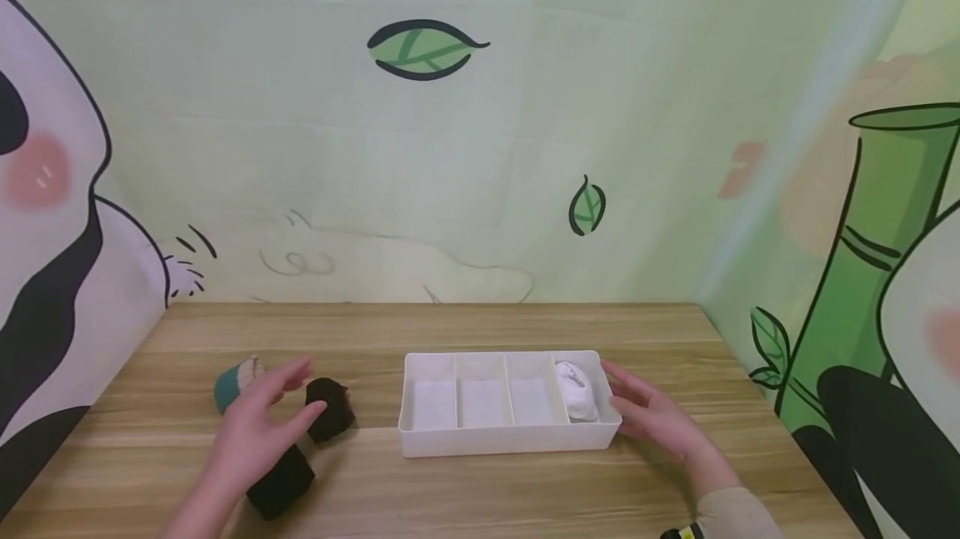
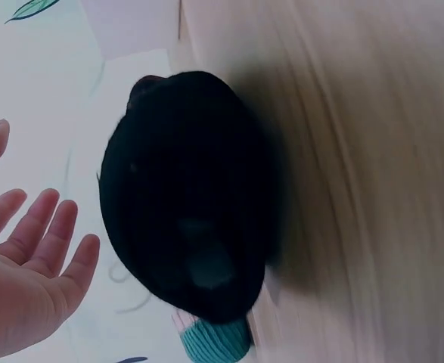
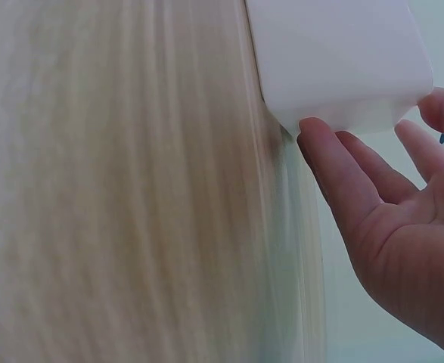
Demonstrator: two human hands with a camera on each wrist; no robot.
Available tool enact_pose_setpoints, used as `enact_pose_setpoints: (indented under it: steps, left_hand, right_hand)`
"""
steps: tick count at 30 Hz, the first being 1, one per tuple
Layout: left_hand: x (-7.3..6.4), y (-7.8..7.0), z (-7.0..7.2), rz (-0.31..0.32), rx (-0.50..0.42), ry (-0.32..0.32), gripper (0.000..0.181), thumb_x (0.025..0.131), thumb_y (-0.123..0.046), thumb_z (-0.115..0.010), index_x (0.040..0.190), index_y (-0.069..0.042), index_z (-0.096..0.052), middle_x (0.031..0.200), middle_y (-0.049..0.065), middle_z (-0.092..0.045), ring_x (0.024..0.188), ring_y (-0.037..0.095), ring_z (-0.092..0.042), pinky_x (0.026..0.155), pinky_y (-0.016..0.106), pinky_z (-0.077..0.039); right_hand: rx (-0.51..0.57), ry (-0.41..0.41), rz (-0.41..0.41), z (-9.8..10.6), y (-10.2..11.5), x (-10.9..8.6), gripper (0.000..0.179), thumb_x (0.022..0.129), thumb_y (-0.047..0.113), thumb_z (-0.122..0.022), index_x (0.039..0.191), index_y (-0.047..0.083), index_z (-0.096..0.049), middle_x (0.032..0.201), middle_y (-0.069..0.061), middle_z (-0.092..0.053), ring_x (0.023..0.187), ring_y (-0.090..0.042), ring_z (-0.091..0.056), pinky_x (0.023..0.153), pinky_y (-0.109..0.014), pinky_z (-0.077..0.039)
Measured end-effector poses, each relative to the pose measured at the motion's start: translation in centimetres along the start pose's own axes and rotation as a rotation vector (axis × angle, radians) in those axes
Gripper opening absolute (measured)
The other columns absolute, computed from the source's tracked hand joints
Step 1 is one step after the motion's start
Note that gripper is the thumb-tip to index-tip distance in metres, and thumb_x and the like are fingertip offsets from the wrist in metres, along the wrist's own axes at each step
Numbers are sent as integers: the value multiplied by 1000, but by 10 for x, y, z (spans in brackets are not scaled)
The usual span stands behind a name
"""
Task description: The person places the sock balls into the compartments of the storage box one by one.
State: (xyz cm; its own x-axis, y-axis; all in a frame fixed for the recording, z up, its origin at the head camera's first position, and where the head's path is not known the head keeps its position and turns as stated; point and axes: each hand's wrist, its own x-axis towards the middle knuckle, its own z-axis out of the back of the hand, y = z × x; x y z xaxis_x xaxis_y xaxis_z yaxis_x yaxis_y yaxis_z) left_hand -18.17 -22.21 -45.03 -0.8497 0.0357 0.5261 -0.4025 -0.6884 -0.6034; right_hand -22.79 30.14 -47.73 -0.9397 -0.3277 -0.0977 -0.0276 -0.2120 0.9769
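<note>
My left hand (image 1: 258, 426) is held over the left part of the table with fingers spread and nothing in its grasp. Around it lie two black rolled bundles that look like socks, one nearer (image 1: 281, 485) and one farther (image 1: 330, 410). A teal and beige ribbed knit roll (image 1: 228, 389) sits beyond the fingers; its teal part (image 2: 218, 342) shows below a black bundle (image 2: 187, 197) in the left wrist view. My right hand (image 1: 660, 422) touches the right end of a white divided box (image 1: 510, 441), fingertips (image 3: 316, 128) against its end wall. A white rolled cloth (image 1: 576, 393) fills its rightmost compartment.
The wood-grain table (image 1: 450, 497) runs back to a printed cloth backdrop (image 1: 480, 189) with leaves and pandas. Thin dividers split the box into several compartments in a row. A bamboo print (image 1: 862, 272) covers the right side.
</note>
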Motion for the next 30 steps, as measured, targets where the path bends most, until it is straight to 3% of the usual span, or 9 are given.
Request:
enact_pose_setpoints:
  steps: [12, 14, 17, 21, 30]
  left_hand:
    - [-11, 7, 9, -107, 78, 48, 60, 76, -13, -86, 129, 1, -61, 119, 15, -66, 105, 33, -63, 90, 7, -33]
    - [-14, 8, 10, -107, 82, 69, 60, 76, -14, -86, 128, 1, -61, 120, 16, -66, 106, 34, -62, 90, 14, -38]
    - [-16, 9, 11, -93, 94, 109, 59, 77, -16, -86, 127, 2, -62, 121, 17, -65, 108, 35, -62, 90, 32, -47]
    - [-18, 12, 13, -44, 96, 182, 62, 79, -22, -85, 130, 1, -60, 125, 18, -63, 112, 37, -60, 89, 54, -47]
    - [-24, 20, 14, -20, 114, 283, 68, 79, -27, -85, 134, 2, -57, 130, 20, -61, 115, 40, -58, 91, 58, -46]
  right_hand:
    - [2, 8, -3, 0, 2, 0, 62, 103, 10, -52, 157, 7, -22, 152, -37, -23, 135, -50, -35, 97, -45, -49]
    - [-2, 8, -4, 0, 2, 0, 62, 103, 10, -52, 157, 7, -22, 152, -37, -24, 135, -50, -34, 97, -45, -49]
    - [-4, -1, -8, 0, 2, -1, 62, 103, 10, -52, 157, 7, -22, 152, -36, -25, 135, -49, -35, 97, -44, -49]
    - [-4, -8, -14, -1, 3, -1, 62, 103, 11, -53, 157, 8, -23, 153, -36, -25, 136, -49, -35, 97, -45, -49]
    - [-4, 0, -20, -1, 1, 0, 63, 103, 12, -54, 157, 8, -23, 154, -34, -24, 137, -48, -34, 97, -44, -49]
